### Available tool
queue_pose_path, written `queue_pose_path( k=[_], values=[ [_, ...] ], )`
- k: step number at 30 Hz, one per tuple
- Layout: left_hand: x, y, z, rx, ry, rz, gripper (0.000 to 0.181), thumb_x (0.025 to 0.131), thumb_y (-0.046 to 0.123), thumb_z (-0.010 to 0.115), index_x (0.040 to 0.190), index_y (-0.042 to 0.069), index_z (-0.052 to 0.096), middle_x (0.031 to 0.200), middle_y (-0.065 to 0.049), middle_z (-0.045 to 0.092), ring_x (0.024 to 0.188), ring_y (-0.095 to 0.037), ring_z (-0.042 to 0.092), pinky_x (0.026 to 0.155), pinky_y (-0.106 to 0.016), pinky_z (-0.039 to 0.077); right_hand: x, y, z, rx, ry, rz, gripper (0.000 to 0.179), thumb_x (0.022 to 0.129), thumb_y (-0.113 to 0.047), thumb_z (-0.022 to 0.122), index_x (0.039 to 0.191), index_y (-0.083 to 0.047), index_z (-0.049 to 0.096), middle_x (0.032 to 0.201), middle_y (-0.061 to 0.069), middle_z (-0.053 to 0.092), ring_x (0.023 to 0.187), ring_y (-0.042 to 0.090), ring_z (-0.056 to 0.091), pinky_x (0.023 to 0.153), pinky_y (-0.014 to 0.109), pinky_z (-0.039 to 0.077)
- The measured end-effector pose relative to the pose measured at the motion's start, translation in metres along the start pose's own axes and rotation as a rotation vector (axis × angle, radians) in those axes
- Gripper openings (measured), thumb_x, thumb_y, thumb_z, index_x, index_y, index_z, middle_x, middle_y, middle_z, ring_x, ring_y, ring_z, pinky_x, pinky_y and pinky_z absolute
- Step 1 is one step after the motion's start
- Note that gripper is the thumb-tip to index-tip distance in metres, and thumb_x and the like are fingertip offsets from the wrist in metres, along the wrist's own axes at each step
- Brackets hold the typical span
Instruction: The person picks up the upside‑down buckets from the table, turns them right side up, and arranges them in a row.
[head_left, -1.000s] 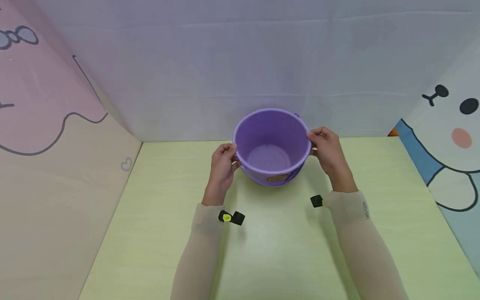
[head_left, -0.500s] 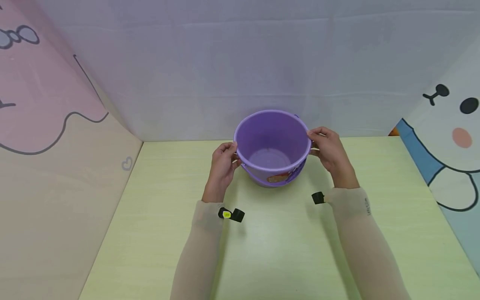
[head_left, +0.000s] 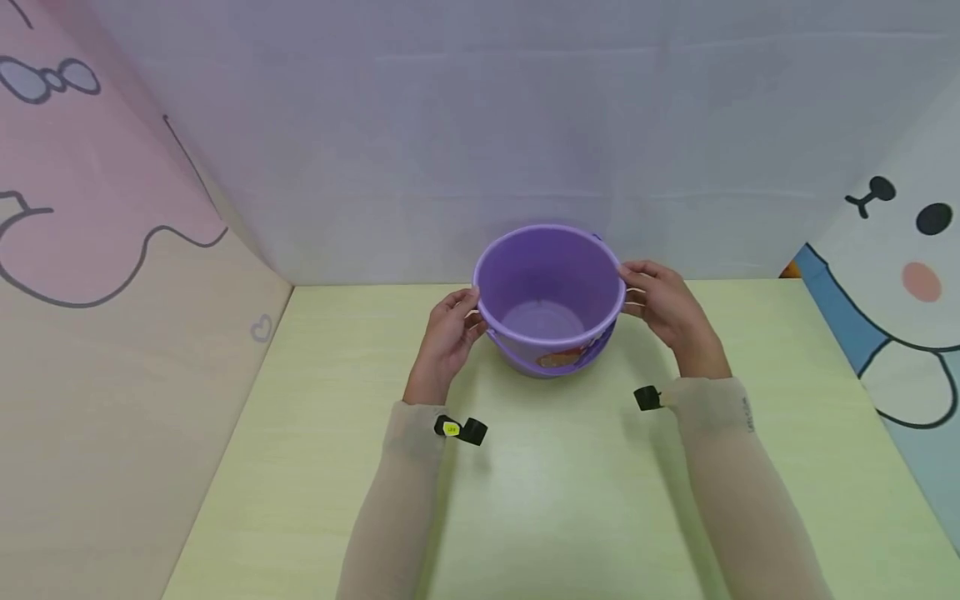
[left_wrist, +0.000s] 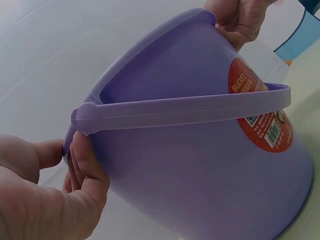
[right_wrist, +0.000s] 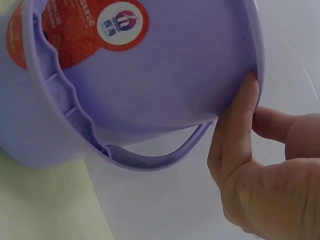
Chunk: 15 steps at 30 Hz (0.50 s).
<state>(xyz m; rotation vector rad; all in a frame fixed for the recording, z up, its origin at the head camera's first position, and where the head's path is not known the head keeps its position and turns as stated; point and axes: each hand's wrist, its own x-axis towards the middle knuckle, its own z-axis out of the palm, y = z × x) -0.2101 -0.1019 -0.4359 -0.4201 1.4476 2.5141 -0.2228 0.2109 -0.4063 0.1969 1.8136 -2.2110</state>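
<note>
A purple plastic bucket [head_left: 551, 325] sits near the back of the table, its open top facing up and toward me. My left hand [head_left: 450, 342] pinches the rim at its left side, thumb above and fingers below, near the handle's end. Opposite it, my right hand [head_left: 663, 304] holds the right side of the rim between thumb and fingers. The bucket's purple handle [left_wrist: 190, 111] hangs down across the front. A red label [left_wrist: 267, 132] with white print and a barcode is stuck on the wall. Inside, the bucket's bottom shows bare.
The pale yellow-green table [head_left: 547, 500] spreads out in front of the bucket. A whitish cloth wall [head_left: 420, 150] rises close behind it. Panels with cartoon drawings flank both sides. Small black cameras hang from the two beige sleeves [head_left: 397, 500].
The bucket has tipped slightly, so more of its front label shows. Both hands stay at the rim, the right one's fingers a little looser. The head view has shifted slightly.
</note>
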Motion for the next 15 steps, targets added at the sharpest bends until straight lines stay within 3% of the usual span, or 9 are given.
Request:
queue_pose_path(
  k=[8, 15],
  values=[
    [-0.001, -0.007, -0.004, -0.043, -0.021, 0.032, 0.005, 0.11, 0.011, 0.057, 0.108, 0.007, 0.057, 0.096, -0.004, 0.062, 0.072, -0.009, 0.061, 0.067, -0.018, 0.054, -0.008, 0.011, -0.009, -0.052, -0.002, -0.032, 0.024, 0.109, -0.019, 0.06, 0.126, -0.003, 0.055, 0.099, -0.002, 0.07, 0.087, 0.01, 0.07, 0.081, 0.021, 0.061],
    [-0.005, -0.012, -0.017, -0.037, -0.016, 0.061, 0.007, 0.111, 0.011, 0.054, 0.105, 0.008, 0.057, 0.096, -0.003, 0.062, 0.074, -0.011, 0.063, 0.069, -0.02, 0.056, -0.018, 0.026, -0.018, -0.056, -0.003, -0.043, 0.018, 0.11, -0.017, 0.059, 0.124, -0.005, 0.057, 0.097, -0.002, 0.067, 0.085, 0.009, 0.069, 0.079, 0.021, 0.061]
  ],
)
